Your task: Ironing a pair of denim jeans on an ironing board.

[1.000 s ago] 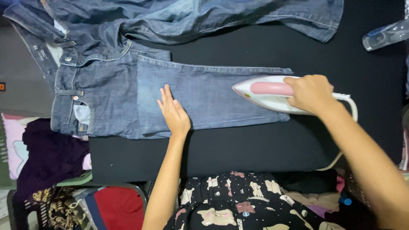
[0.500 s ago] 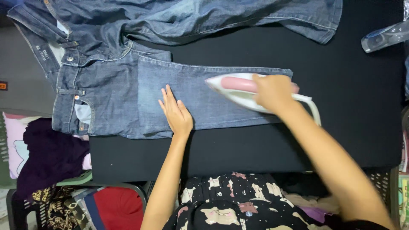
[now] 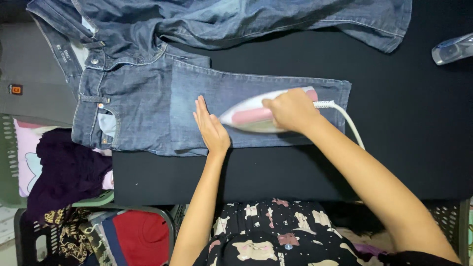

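A pair of blue jeans [image 3: 143,93] lies on a black ironing surface [image 3: 404,123], one leg stretched flat to the right and the other bunched along the top. My right hand [image 3: 290,109] grips the handle of a white and pink iron [image 3: 249,117] that rests on the flat leg. My left hand [image 3: 211,127] lies flat on the denim just left of the iron's tip, fingers together and pointing up. The iron's white cord [image 3: 347,120] trails off to the right behind my wrist.
A clear plastic bottle [image 3: 452,48] lies at the upper right of the surface. Piles of clothes, dark purple [image 3: 69,170] and red [image 3: 140,231], fill baskets at the lower left. A grey garment [image 3: 29,88] lies at the left edge.
My right hand has slid the iron leftward along the jeans leg, from near the hem to close beside my left hand. My left hand has stayed in place.
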